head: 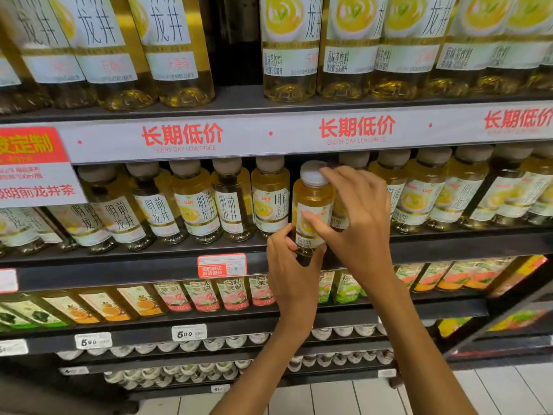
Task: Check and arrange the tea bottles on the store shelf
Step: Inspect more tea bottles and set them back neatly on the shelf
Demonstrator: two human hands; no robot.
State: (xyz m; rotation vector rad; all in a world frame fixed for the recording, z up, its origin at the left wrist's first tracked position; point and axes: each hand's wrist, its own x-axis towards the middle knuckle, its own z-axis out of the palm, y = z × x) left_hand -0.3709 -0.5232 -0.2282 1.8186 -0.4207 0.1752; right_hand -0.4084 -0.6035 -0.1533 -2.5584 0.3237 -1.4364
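The right hand's [357, 223] fingers are spread: the forefinger tip [324, 172] touches the edge of a white cap [312, 174], and the thumb [314, 224] presses on the front label of the bottle [311, 211]. The left hand [288, 265] comes from below, its fingers curled round the bottle's base and holding it. This bottle of yellow tea stands upright, lifted in front of the middle shelf's [149, 265] edge, out of line with the row behind it. In that row I count about seven bottles to its left with label or cap in view, the leftmost ones partly hidden behind a red and white sign [33, 167], and about six to its right, one of them mostly covered by the right hand. On the top shelf [233, 106] stand bigger bottles of the same tea: three on the left, then a dark gap, then about five on the right. A white strip [269, 134] with red characters runs along that shelf's front. A red tag [222, 265] hangs on the middle shelf's edge just left of the left hand. Below, a row of cartons [203, 295] with fruit pictures, two white price tags [189, 333], and more white caps [215, 344] on the lowest shelves, too many and too blurred to count.
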